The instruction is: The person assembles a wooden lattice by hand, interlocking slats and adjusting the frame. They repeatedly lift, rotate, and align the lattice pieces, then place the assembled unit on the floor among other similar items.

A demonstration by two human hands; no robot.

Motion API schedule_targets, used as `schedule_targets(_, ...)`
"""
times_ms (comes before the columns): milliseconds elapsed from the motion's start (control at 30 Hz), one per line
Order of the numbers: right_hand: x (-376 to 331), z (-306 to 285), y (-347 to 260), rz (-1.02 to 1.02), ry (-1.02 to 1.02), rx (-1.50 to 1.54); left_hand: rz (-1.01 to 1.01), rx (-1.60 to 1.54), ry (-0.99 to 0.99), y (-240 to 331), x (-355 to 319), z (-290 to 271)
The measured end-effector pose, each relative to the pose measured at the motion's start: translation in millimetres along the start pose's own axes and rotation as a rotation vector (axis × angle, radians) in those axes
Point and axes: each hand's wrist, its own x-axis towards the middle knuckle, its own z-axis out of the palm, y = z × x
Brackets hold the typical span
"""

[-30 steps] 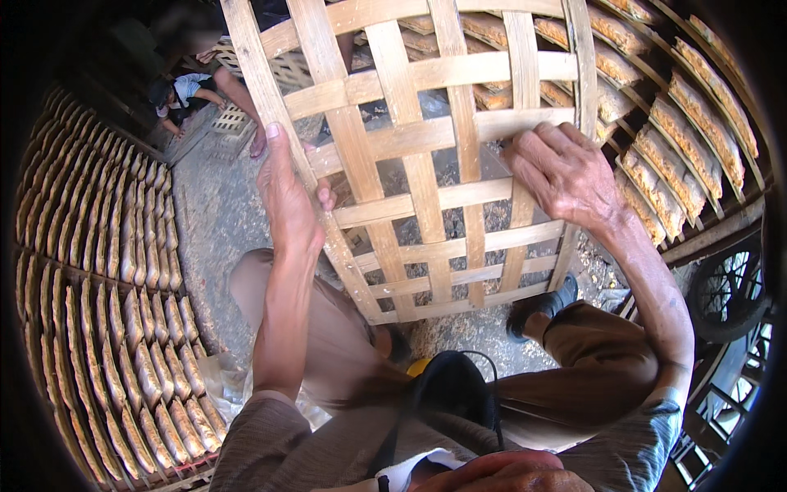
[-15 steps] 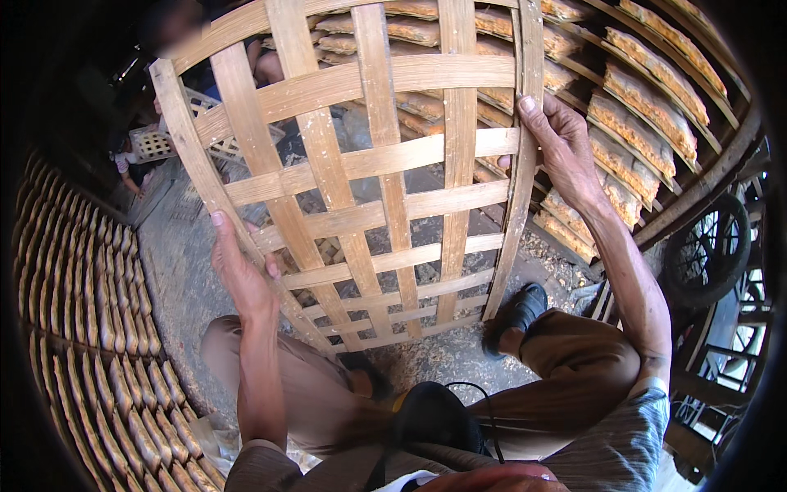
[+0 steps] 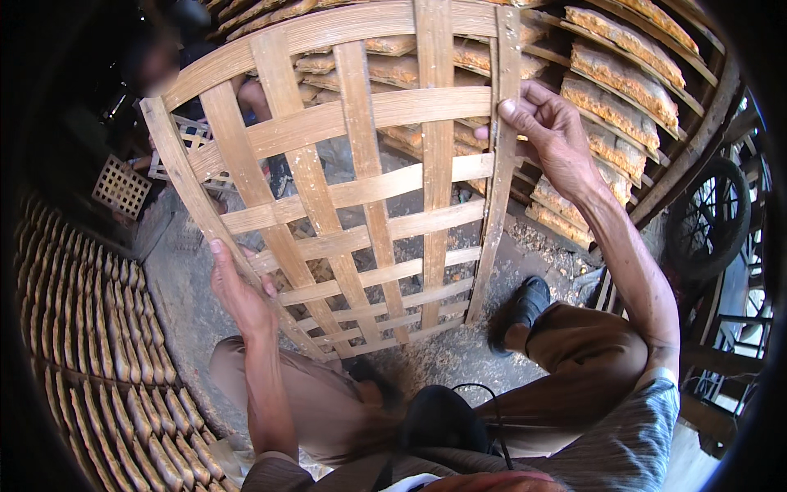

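Note:
I hold a woven bamboo lattice tray (image 3: 361, 193) upright in front of me, its lower edge near my knees. My left hand (image 3: 238, 291) grips its left edge low down. My right hand (image 3: 549, 135) grips its right edge strip high up, thumb on the near face. The lattice is made of wide pale strips crossed with open square gaps. My legs in brown trousers and a dark shoe (image 3: 520, 307) show beneath it.
Trays of flat brownish pieces (image 3: 90, 328) lie in rows on my left. Stacked racks holding similar pieces (image 3: 623, 82) rise at the upper right. A spoked wheel (image 3: 709, 221) stands at the right. Another person (image 3: 197, 74) sits behind the lattice. The ground is grey concrete.
The lattice has tilted and swung left. My left hand has slid down its left edge, and my right hand has moved up the right edge.

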Motion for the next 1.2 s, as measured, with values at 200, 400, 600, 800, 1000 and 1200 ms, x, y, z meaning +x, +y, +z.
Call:
schedule_targets(200,-4.2,-14.3,10.9,0.106,-0.155,-0.116,-0.024,-0.01,0.007,-5.2,5.2,-3.4)
schedule_targets(400,-4.6,-13.7,-4.1,-0.055,0.081,-0.133,-0.011,-0.032,0.004,0.2,2.3,-4.4)
schedule_targets(600,-3.9,-21.4,-15.7,-0.164,0.186,-0.27,0.04,0.021,-0.045,-5.0,-2.0,-6.4)
schedule_targets(800,-5.6,-13.5,-6.4,-0.323,0.302,-0.236,0.071,0.048,-0.067,-5.1,-1.7,-10.2)
schedule_targets(1000,-6.1,-18.7,-19.0,-0.313,0.357,-0.354,0.084,0.067,-0.061,-3.2,-3.8,-6.5)
schedule_targets(1200,-0.5,-26.8,-12.6,-0.134,0.365,-0.206,0.096,0.074,-0.048,-3.1,-4.1,-6.9)
